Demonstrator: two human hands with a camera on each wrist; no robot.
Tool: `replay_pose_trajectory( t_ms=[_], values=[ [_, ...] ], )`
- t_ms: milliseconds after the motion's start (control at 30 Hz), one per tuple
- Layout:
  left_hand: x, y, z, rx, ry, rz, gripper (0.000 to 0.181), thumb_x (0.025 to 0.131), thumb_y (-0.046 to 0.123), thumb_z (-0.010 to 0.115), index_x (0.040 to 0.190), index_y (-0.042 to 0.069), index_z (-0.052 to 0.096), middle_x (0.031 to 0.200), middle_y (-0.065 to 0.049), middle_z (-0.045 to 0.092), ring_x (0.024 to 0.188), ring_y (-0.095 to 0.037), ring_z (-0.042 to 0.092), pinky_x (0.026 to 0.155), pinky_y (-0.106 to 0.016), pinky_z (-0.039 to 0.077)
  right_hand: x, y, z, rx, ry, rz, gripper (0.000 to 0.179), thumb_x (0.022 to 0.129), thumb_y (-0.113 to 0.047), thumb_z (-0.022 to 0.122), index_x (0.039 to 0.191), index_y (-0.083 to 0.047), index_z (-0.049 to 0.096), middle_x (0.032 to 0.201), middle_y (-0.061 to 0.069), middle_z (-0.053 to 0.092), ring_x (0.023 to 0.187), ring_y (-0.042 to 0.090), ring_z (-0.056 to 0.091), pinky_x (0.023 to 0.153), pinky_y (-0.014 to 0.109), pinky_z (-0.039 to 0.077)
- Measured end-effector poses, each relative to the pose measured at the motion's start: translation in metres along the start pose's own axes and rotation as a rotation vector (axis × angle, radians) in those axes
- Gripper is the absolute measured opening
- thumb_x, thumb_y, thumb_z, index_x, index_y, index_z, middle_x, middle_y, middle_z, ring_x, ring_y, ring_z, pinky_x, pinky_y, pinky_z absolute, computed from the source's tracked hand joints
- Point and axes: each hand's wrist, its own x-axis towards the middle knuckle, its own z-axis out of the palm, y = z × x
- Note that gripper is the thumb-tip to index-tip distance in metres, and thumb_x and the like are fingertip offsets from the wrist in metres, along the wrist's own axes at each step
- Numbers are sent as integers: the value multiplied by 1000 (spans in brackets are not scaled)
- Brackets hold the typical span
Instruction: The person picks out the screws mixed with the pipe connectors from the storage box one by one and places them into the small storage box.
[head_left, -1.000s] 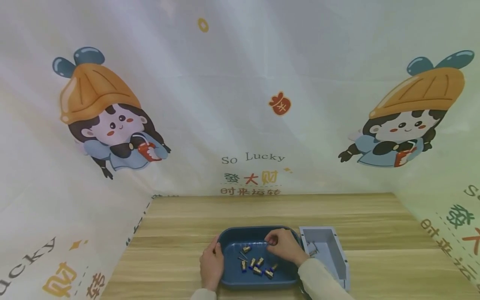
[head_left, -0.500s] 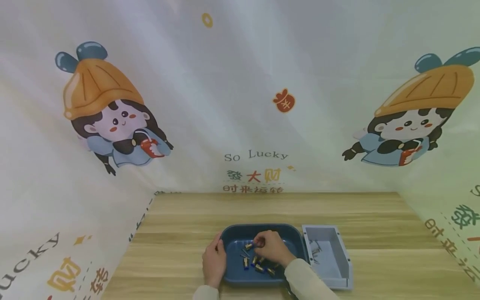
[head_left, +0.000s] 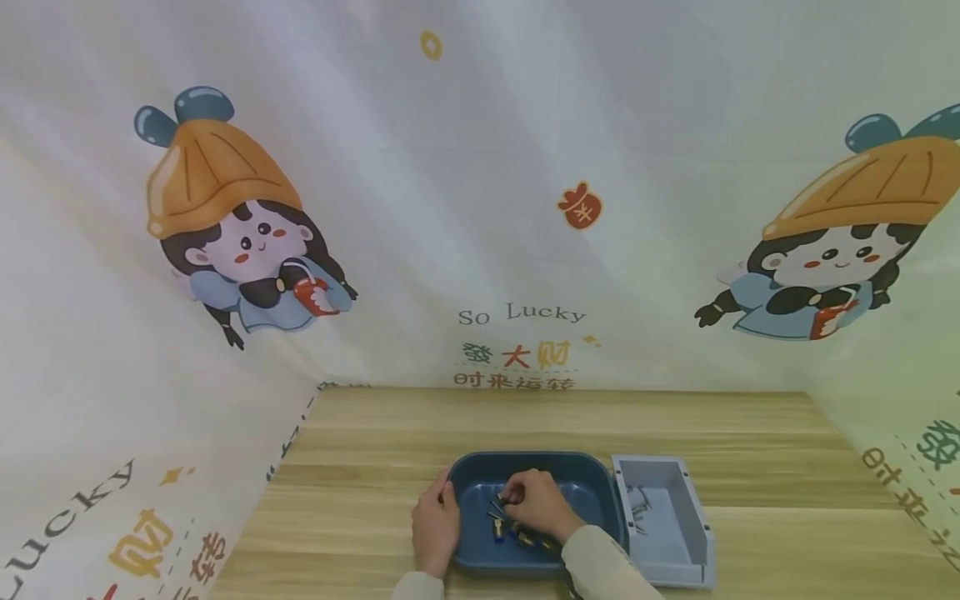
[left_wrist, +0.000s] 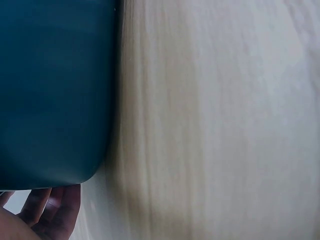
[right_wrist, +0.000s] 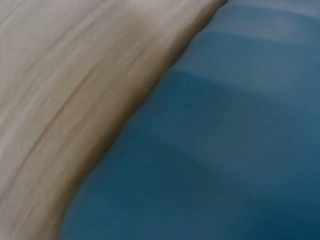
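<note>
Blue tray [head_left: 592, 500] sits at the worktop's [head_left: 525, 425] near edge, a grey bin [head_left: 693, 533] touching its right side. Left hand [head_left: 435, 525] grips the tray's left rim. Right hand [head_left: 536, 502], inside the tray, pinches a small dark part [head_left: 501, 500] above several brass-and-blue fittings [head_left: 498, 532].

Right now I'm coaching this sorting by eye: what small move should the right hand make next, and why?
Probably lift the right hand and carry its pinched small part toward the grey bin. It is already pinching over the blue tray, which the left hand steadies, and the bin beside it holds thin metal pieces.
</note>
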Motion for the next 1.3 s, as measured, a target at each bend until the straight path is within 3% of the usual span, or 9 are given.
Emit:
replay_pose_trajectory(
  t_ms=[433, 567, 667, 800, 1300],
  values=[
    [-1, -1, -1, 1, 0, 37, 32, 96, 13, 51, 125, 7, 63, 121, -19, 64, 107, -40, 62, 80, -54, 51, -2, -5, 8, -14, -10, 46, 11, 67, 0, 73, 79, 0, 70, 69, 3, 67, 62, 6, 57, 57, 20, 48],
    [0, 1, -2, 3, -10, 32, 32, 96, 13, 51, 125, 6, 62, 120, -20, 65, 88, -31, 66, 69, -47, 52, -2, -6, 10, -34, -19, 40, 12, 66, 3, 71, 78, 0, 71, 68, 3, 67, 61, 5, 56, 57, 20, 47],
    [-1, 3, -2, 0, -19, 27, 32, 97, 13, 50, 126, 6, 62, 122, -19, 64, 89, -31, 66, 70, -47, 52, -2, -5, 12, -42, -28, 45, 11, 66, 4, 71, 76, -1, 71, 67, 2, 66, 60, 4, 54, 56, 19, 46],
    [-2, 4, -3, 2, -19, 15, 32, 97, 14, 50, 126, 8, 62, 124, -19, 63, 108, -40, 62, 81, -54, 51, -3, -4, 14, -53, -36, 40, 10, 66, 4, 73, 74, -1, 70, 65, 1, 65, 58, 2, 52, 55, 19, 45],
    [-2, 4, -3, -3, -12, 3, 32, 97, 15, 50, 126, 8, 62, 122, -20, 63, 109, -42, 61, 81, -56, 50, -1, -3, 20, -157, -70, 94, 11, 68, -3, 78, 74, -8, 70, 64, -6, 60, 58, 2, 47, 56, 19, 42]
  ],
)
